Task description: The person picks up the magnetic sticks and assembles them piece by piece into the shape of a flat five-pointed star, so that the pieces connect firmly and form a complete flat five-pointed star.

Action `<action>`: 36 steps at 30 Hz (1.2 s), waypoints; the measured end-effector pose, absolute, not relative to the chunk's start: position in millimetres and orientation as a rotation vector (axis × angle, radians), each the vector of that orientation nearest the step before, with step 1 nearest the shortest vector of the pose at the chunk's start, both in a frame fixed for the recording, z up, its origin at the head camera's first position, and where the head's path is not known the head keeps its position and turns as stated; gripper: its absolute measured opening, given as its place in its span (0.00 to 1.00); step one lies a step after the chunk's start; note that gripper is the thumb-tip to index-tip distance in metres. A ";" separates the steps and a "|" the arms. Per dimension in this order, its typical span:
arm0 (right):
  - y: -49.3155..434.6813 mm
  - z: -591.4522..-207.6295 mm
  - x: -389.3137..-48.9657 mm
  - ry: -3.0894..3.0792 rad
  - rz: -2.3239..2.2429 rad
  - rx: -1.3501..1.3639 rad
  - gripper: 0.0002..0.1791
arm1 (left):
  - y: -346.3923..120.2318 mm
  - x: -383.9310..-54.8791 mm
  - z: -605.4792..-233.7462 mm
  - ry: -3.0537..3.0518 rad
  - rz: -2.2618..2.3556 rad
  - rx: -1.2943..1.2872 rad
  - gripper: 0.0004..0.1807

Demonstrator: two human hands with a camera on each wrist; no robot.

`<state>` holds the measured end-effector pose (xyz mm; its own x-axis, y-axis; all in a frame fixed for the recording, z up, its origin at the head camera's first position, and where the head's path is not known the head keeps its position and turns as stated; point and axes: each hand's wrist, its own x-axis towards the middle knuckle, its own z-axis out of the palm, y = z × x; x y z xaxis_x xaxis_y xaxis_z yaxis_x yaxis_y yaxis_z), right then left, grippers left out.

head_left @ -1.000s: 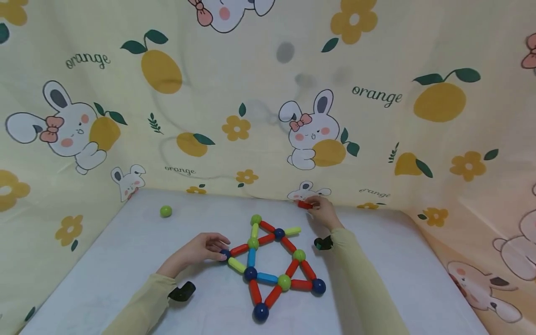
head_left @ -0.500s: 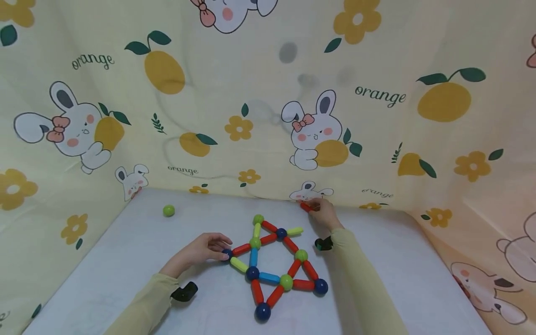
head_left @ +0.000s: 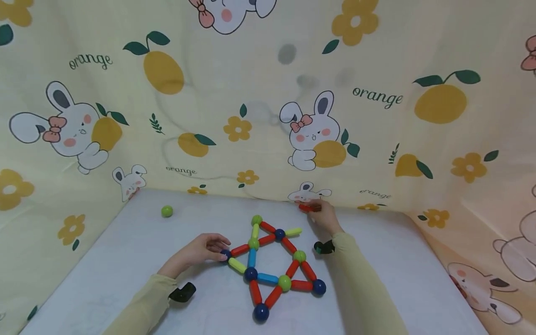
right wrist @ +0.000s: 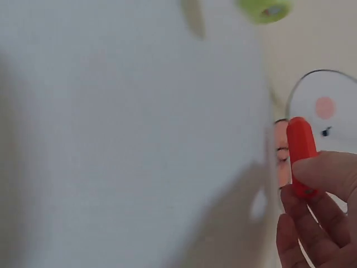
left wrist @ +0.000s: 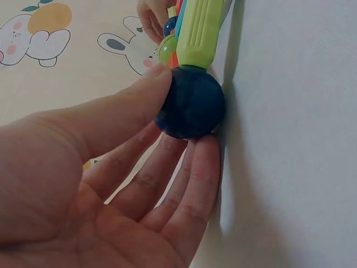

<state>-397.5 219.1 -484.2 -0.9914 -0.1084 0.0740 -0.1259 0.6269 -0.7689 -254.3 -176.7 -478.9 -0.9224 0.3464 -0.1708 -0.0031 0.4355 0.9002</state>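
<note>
My left hand (head_left: 200, 249) pinches a dark blue ball (left wrist: 192, 106) between thumb and fingers. That ball is the left corner of a flat frame of magnetic rods and balls lying on the table. A yellow-green rod (head_left: 237, 265) and a red rod (head_left: 240, 250) run from it into the frame. Near the table's back edge, my right hand (head_left: 325, 217) grips a loose red rod (right wrist: 301, 148) between thumb and fingers, apart from the frame. On the frame's far side, a yellow-green rod (head_left: 293, 231) sticks out from another dark blue ball (head_left: 279, 234), its outer end free.
A loose green ball (head_left: 167, 211) lies at the back left of the white table (head_left: 377, 270). A patterned cloth (head_left: 251, 93) with rabbits and oranges hangs along the back and sides.
The loose red rod has tilted in my right hand's fingers, then come back near level. My left hand stays on the dark blue ball, and the frame keeps its shape.
</note>
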 end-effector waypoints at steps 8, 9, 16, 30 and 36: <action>229.7 -457.5 -374.0 -2.695 1.448 0.320 0.16 | -178.9 -255.0 -480.8 2.369 1.467 0.295 0.22; 231.7 -453.8 -369.5 -2.685 1.493 0.312 0.17 | -179.0 -255.1 -481.3 2.371 1.466 0.295 0.22; 254.0 -439.5 -338.7 -2.730 1.720 0.308 0.18 | -179.0 -254.8 -481.1 2.388 1.462 0.299 0.21; 269.2 -453.0 -313.7 -3.067 1.761 0.733 0.19 | -176.2 -253.9 -479.2 2.383 1.475 0.251 0.21; 262.3 -454.8 -315.5 -3.100 1.743 0.846 0.17 | -175.3 -253.5 -482.9 2.390 1.478 0.237 0.21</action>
